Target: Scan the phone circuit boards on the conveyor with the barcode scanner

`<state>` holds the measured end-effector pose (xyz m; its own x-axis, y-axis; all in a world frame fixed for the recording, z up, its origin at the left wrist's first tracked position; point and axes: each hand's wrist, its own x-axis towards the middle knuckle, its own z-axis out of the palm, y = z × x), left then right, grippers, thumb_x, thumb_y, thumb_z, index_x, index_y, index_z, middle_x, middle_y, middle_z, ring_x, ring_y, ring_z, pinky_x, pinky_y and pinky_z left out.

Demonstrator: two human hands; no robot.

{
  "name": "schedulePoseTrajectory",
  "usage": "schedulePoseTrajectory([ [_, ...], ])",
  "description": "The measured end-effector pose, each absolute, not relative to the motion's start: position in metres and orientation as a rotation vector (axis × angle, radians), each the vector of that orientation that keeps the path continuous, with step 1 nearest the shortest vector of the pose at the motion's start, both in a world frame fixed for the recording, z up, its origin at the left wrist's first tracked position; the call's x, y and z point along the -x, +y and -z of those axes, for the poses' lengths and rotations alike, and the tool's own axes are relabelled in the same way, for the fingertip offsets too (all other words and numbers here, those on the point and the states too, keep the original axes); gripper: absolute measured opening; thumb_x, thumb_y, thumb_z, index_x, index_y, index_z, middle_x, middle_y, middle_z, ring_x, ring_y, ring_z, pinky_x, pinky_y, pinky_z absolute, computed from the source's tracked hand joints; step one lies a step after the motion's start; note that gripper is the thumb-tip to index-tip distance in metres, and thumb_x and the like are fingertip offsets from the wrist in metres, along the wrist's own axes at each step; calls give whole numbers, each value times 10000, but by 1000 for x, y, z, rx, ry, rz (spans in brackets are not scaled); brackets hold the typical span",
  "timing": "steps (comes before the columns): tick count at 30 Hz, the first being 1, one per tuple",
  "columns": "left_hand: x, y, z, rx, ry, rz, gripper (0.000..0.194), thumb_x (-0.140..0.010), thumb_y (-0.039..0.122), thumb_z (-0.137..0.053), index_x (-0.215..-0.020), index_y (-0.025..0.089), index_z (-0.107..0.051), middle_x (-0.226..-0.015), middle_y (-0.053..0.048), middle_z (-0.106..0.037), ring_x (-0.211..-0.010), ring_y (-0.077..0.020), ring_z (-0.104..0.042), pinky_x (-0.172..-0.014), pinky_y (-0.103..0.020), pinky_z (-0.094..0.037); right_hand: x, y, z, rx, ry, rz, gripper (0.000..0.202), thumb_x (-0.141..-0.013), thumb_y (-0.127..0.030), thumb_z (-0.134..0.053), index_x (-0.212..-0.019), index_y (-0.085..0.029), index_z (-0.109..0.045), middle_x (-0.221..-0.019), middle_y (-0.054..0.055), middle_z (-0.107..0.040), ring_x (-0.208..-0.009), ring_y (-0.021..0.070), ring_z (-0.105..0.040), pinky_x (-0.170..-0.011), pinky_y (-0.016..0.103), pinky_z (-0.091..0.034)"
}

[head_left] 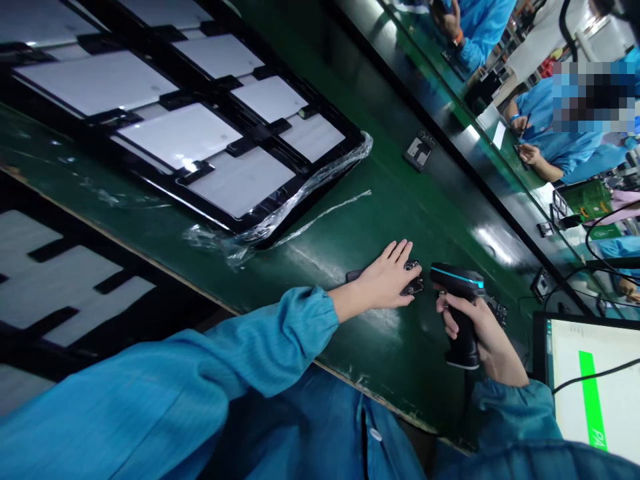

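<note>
My left hand (387, 279) lies palm down, with its fingers stretched out and spread, over a dark flat device (414, 279) on the green table. Circuit parts show at the device's right end; most of it is covered by the hand. In my right hand (485, 333) is a black barcode scanner (457, 279) with a blue stripe, held by its grip. The scanner's front points left, toward the device and my left hand. Partly behind the scanner and right wrist lies another piece with circuit parts (499, 311).
A black tray (295, 190) holds white flat panels at upper left, with clear plastic film (320, 180) along its edge. More panels sit below left. A monitor (565, 373) with a green bar stands right. Another small device (419, 151) lies by the rail. Co-workers (560, 133) sit across.
</note>
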<state>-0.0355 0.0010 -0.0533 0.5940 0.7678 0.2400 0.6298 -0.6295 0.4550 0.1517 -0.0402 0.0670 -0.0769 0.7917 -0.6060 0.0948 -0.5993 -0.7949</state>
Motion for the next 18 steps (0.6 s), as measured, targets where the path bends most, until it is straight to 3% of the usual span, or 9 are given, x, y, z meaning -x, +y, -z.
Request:
schedulePoseTrajectory([
  [4,28,-7,53,-2505,1247,-570,632,-798,486,-674,-1321,163,-529,-1574,-233,-290,-1445,-448,-242,-1145,-607,-184,-153,-34,-77,1683,-1096,-1753,213,-808,-329,-736,-801,-135,-648,-562,-8,-582,-389,80,-453,-391,221,-407],
  [6,23,-12,54,-2494,1296,-561,614,-799,476,-679,-1318,178,-540,-1568,-229,-306,-1434,-459,-264,-1133,-626,-197,-149,-25,-78,1710,-1148,-1821,258,-809,-331,-727,-674,-151,-602,-506,-28,-528,-387,88,-459,-386,220,-417],
  [9,19,-17,53,-2481,1309,-545,630,-805,475,-682,-1346,190,-529,-1572,-228,-297,-1432,-473,-259,-1127,-638,-203,-143,-13,-78,1762,-1177,-1845,283,-800,-331,-724,-631,-158,-578,-532,-20,-546,-394,93,-480,-376,220,-427],
  [14,39,8,43,-2508,1115,-432,753,-813,559,-673,-1432,192,-452,-1599,-229,-225,-1448,-464,-224,-1130,-616,-226,-148,-26,-83,1709,-1159,-1798,236,-827,-363,-710,-753,-148,-650,-509,-16,-562,-410,104,-486,-415,231,-433],
  [16,54,30,39,-2549,846,-354,902,-774,557,-721,-1520,271,-302,-1624,-165,-196,-1469,-425,-201,-1132,-579,-253,-154,-45,-78,1651,-1136,-1734,258,-851,-389,-685,-882,-133,-680,-475,-19,-559,-414,114,-494,-442,237,-423],
  [18,64,50,38,-2575,583,-266,956,-783,499,-735,-1548,351,-180,-1618,-87,-260,-1483,-363,-204,-1146,-536,-251,-159,-68,-63,1595,-1056,-1685,308,-859,-413,-666,-956,-121,-686,-447,-27,-544,-408,117,-492,-460,244,-411],
])
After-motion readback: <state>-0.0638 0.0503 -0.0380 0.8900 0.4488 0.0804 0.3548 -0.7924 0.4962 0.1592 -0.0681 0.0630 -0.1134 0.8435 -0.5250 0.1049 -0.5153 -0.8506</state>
